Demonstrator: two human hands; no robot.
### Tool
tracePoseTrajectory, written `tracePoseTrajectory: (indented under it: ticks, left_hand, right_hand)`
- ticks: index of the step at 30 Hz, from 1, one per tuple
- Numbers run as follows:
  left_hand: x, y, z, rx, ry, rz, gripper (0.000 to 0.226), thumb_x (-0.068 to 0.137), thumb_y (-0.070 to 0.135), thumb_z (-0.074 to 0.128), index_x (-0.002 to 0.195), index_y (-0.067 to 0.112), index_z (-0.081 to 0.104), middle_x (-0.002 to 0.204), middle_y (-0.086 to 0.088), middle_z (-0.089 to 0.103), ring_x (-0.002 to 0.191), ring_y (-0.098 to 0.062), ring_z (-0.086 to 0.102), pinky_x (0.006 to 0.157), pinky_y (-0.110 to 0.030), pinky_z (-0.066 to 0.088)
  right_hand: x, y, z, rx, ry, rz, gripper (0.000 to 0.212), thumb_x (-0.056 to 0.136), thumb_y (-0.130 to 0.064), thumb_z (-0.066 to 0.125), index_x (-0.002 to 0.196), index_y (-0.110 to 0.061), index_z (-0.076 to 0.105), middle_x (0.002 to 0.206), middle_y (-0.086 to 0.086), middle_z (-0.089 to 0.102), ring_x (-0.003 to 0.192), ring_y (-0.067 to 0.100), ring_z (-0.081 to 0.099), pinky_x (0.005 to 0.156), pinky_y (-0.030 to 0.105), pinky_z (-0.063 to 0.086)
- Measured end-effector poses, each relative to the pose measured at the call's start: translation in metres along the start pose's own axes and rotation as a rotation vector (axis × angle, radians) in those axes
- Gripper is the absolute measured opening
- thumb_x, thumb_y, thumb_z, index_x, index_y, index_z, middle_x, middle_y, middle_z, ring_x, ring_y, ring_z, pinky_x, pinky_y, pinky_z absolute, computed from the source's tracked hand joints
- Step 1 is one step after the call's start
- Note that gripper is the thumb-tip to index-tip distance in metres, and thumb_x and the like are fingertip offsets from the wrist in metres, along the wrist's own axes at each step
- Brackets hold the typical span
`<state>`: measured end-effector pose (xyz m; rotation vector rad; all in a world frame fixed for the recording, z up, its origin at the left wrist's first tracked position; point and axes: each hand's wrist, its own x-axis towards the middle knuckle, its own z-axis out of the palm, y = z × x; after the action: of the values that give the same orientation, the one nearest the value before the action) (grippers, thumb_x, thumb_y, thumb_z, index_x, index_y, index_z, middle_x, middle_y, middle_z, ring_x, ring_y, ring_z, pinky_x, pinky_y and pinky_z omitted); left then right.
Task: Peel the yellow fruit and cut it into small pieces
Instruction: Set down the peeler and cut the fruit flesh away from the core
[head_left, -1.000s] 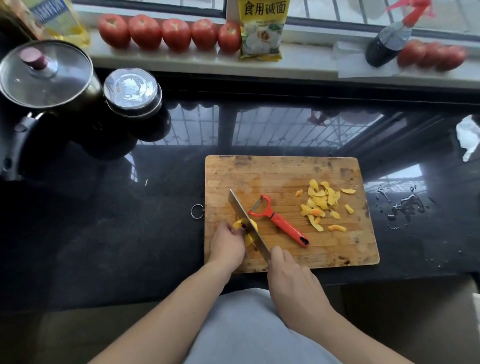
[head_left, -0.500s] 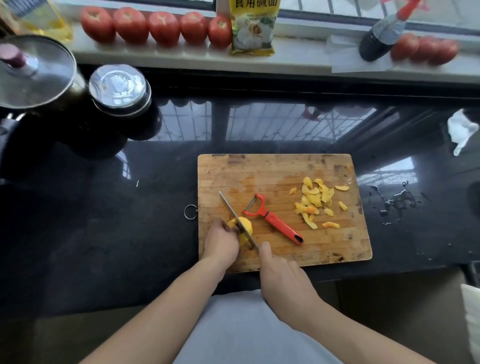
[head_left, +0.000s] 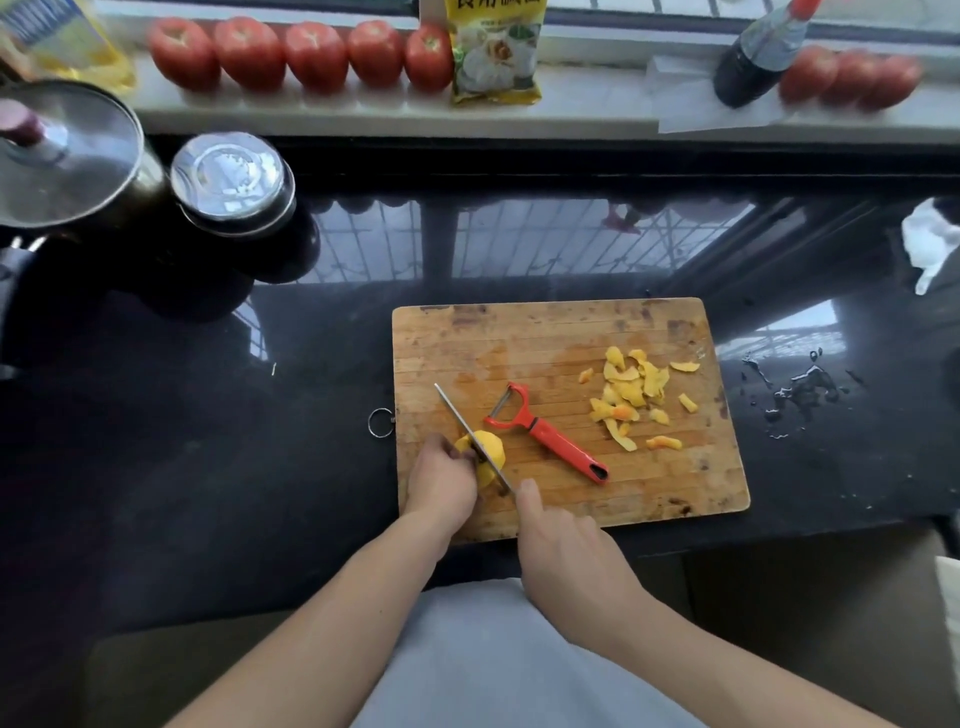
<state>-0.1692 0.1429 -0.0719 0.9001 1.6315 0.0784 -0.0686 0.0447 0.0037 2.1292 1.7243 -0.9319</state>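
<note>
On the cutting board (head_left: 561, 332), left hand (head_left: 441, 480) grips fruit (head_left: 488, 452); right hand (head_left: 566, 551) grips knife (head_left: 467, 423).

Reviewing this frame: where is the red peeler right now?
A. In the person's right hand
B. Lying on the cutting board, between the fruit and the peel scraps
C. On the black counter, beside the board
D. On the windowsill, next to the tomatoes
B: the red peeler lies loose on the cutting board, with the yellow fruit to its left and the peel scraps to its right; the right hand holds the knife instead.
</note>
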Motion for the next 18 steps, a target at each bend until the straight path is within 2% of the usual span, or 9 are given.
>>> tracePoseTrajectory:
  ticks: [4,7,14,18]
  left_hand:
    - [0.005,-0.004,0.001,-0.005,-0.007,0.004,0.014,0.102,0.02,0.048,0.11,0.022,0.06,0.106,-0.003,0.066,0.092,-0.027,0.068,0.08,-0.049,0.064]
    - [0.004,-0.002,0.002,-0.055,-0.02,0.004,0.02,0.102,0.014,0.048,0.115,0.026,0.056,0.111,0.001,0.061,0.1,-0.024,0.064,0.078,-0.043,0.066]
    - [0.005,-0.002,-0.001,-0.071,-0.032,-0.002,0.017,0.102,0.012,0.048,0.109,0.027,0.052,0.107,0.001,0.06,0.099,-0.026,0.067,0.081,-0.043,0.065]
    - [0.002,-0.003,-0.007,-0.008,-0.045,0.034,0.019,0.104,0.017,0.053,0.09,0.029,0.047,0.103,-0.003,0.062,0.092,-0.028,0.071,0.076,-0.04,0.065]
  right_hand:
    - [0.015,0.001,0.008,0.034,-0.05,0.05,0.048,0.093,0.0,0.046,0.133,-0.018,0.024,0.093,0.006,0.061,0.079,0.03,0.057,0.058,0.037,0.038]
    - [0.019,0.004,0.021,0.069,-0.066,0.074,0.046,0.095,-0.003,0.047,0.133,-0.018,0.026,0.1,0.007,0.065,0.091,0.032,0.065,0.066,0.039,0.046]
    - [0.024,0.005,0.029,0.09,-0.033,0.058,0.035,0.095,-0.005,0.048,0.12,-0.021,0.031,0.09,0.002,0.063,0.081,0.029,0.066,0.063,0.039,0.05]
    - [0.03,0.014,0.025,0.151,-0.023,0.087,0.033,0.099,-0.008,0.043,0.121,-0.025,0.027,0.094,0.006,0.064,0.087,0.032,0.064,0.064,0.04,0.048]
